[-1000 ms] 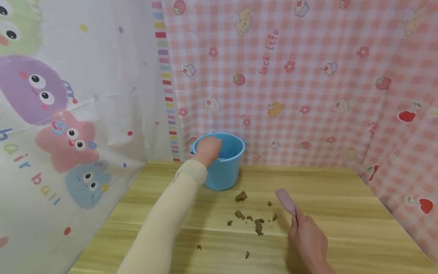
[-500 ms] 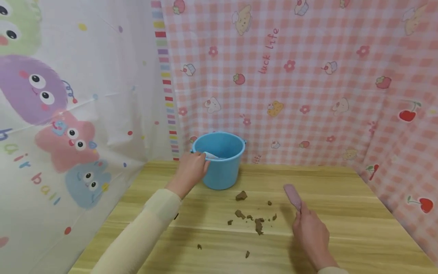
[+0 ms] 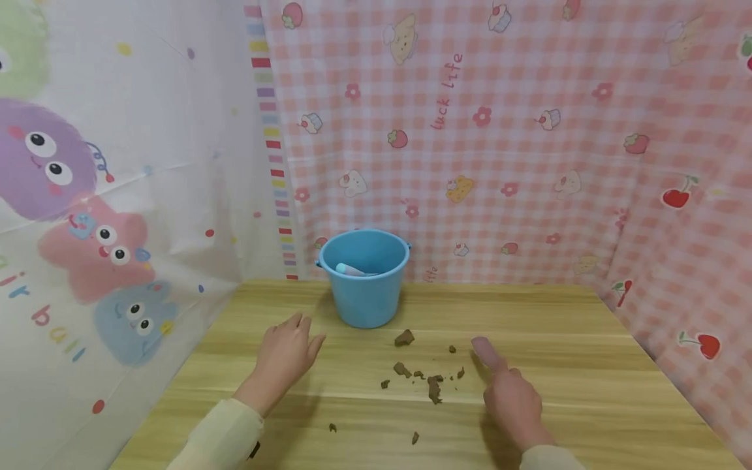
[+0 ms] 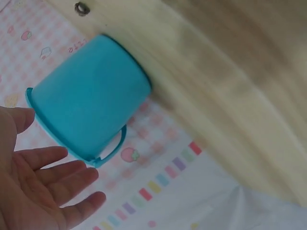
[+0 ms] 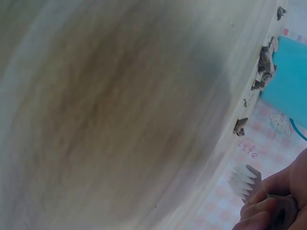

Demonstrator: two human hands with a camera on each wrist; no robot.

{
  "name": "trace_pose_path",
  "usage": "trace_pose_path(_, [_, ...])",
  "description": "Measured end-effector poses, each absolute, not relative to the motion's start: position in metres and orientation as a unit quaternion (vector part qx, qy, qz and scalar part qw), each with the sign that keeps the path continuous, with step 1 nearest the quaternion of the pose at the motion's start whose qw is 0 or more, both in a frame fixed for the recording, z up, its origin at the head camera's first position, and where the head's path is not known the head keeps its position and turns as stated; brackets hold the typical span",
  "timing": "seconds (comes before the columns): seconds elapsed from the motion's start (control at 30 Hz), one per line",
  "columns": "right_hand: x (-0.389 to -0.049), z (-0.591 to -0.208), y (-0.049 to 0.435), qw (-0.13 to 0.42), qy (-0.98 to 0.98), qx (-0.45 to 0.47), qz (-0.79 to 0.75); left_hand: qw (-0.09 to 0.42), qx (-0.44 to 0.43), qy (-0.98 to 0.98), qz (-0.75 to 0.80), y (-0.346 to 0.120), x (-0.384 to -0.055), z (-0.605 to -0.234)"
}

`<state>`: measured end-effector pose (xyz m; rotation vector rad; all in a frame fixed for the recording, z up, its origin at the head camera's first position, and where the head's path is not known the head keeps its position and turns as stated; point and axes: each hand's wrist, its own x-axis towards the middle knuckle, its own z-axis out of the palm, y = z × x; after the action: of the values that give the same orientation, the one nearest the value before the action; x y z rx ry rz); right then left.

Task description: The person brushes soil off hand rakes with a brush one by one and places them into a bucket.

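My left hand point(image 3: 284, 352) hovers over the table to the front left of a light blue bucket point(image 3: 367, 303), fingers spread and holding nothing. In the left wrist view its relaxed fingers point(image 4: 72, 187) overlap the bucket's rim. Inside the bucket, a white thing with a teal end point(image 3: 350, 269) leans against the near wall; its lower part is hidden. On the right, my right hand point(image 3: 514, 401) grips a small pinkish brush point(image 3: 486, 352), whose pale bristles point(image 5: 243, 178) show in the right wrist view. Left of the brush lie brown crumbly pieces point(image 3: 435, 390) of several sizes.
The wooden tabletop point(image 3: 564, 326) meets a pink checked cloth point(image 3: 529, 156) at the back and right. A white cloth with cartoon figures point(image 3: 194, 170) hangs on the left. Small crumbs point(image 3: 415, 438) are scattered toward the table's front.
My left hand has come out of the bucket and drawn back to the lower left, its fingers opening. The brush tip has shifted slightly, and the head view has turned a little right.
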<state>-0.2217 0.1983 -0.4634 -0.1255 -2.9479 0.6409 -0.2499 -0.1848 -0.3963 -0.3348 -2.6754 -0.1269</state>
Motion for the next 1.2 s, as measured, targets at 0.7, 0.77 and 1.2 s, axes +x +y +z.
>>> trace_pose_path(0.7, [-0.22, -0.469, 0.18, 0.04, -0.991, -0.042, 0.123, 0.155, -0.097, -0.982, -0.046, -0.189, -0.238, -0.422])
trace_pose_path(0.77, [-0.22, -0.469, 0.181, 0.038, -0.991, -0.042, 0.118, 0.153, -0.096, -0.983, -0.045, -0.189, -0.238, -0.423])
trace_pose_path(1.2, [-0.222, -0.459, 0.19, -0.015, -0.992, -0.058, 0.109, 0.156, -0.092, -0.982, -0.049, -0.191, -0.235, -0.426])
